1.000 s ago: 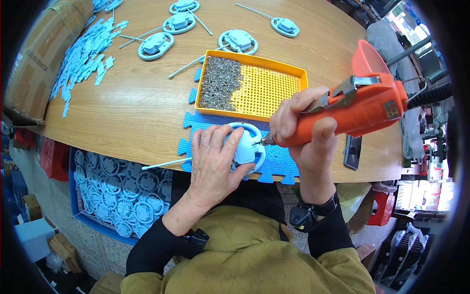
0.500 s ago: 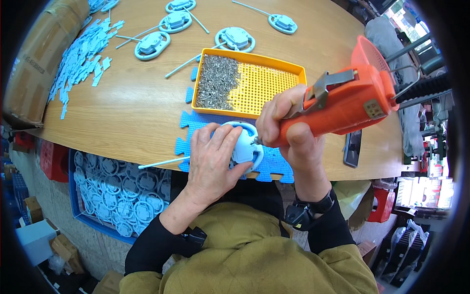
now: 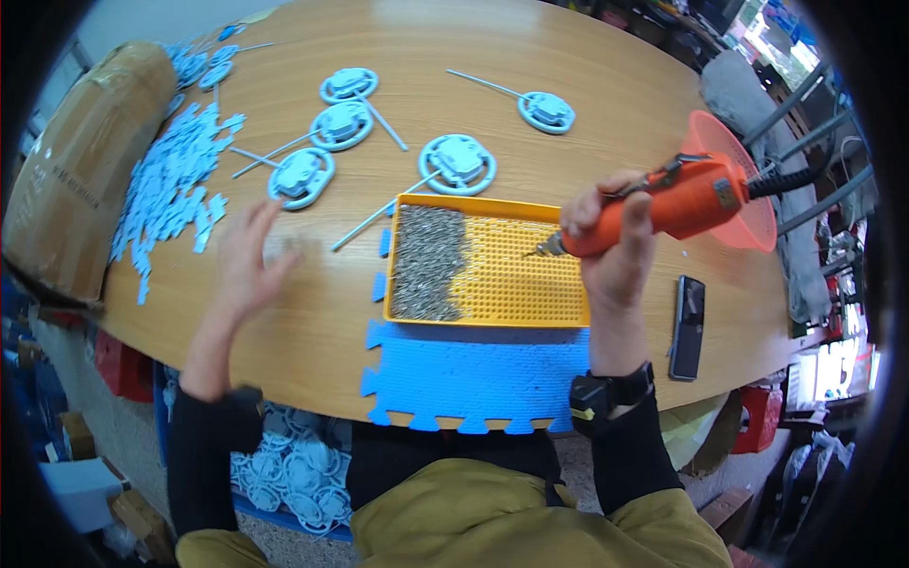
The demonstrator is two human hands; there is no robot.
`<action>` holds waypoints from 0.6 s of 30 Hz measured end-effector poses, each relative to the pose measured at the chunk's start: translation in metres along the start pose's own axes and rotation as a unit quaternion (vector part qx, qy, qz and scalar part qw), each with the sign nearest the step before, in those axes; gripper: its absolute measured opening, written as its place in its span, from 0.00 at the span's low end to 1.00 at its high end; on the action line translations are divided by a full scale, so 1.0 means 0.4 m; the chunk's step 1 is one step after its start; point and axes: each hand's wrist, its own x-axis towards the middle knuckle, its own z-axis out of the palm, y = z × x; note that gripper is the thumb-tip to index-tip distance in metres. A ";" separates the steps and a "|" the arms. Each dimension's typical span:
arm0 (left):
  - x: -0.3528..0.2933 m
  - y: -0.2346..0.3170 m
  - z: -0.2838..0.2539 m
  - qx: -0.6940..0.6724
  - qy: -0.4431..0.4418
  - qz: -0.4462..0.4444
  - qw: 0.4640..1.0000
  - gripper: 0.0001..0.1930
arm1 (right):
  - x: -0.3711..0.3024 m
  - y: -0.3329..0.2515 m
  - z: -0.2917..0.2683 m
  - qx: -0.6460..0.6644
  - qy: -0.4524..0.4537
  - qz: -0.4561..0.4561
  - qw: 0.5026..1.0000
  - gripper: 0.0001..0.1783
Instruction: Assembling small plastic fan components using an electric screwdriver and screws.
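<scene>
Seen from above, a person sat at a rounded wooden table. The right hand was clenched around an orange electric screwdriver, whose long axis ran from about three o'clock to nine o'clock. Its bit tip hung over the yellow perforated tray, with the heap of small grey screws lying further toward nine o'clock in the same tray. The left hand was empty, fingers spread and blurred, hovering over bare wood. The nearest pale blue round plastic part with its white rod lay just beyond those fingertips, toward one o'clock. A blue foam mat sat at the tray's six o'clock edge, with a dark phone near the right wrist.
</scene>
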 end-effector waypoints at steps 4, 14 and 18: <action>0.201 -0.067 0.063 -0.061 -0.043 -0.005 0.997 0.37 | 0.037 0.036 -0.020 -0.034 0.029 -0.015 0.999 0.18; 0.223 -0.029 0.052 -0.081 -0.089 -0.004 0.993 0.24 | 0.066 0.079 -0.055 -0.054 0.078 -0.033 0.995 0.21; 0.125 0.035 0.013 -0.092 -0.041 0.047 0.994 0.28 | 0.067 0.082 -0.051 -0.109 0.064 -0.011 0.992 0.25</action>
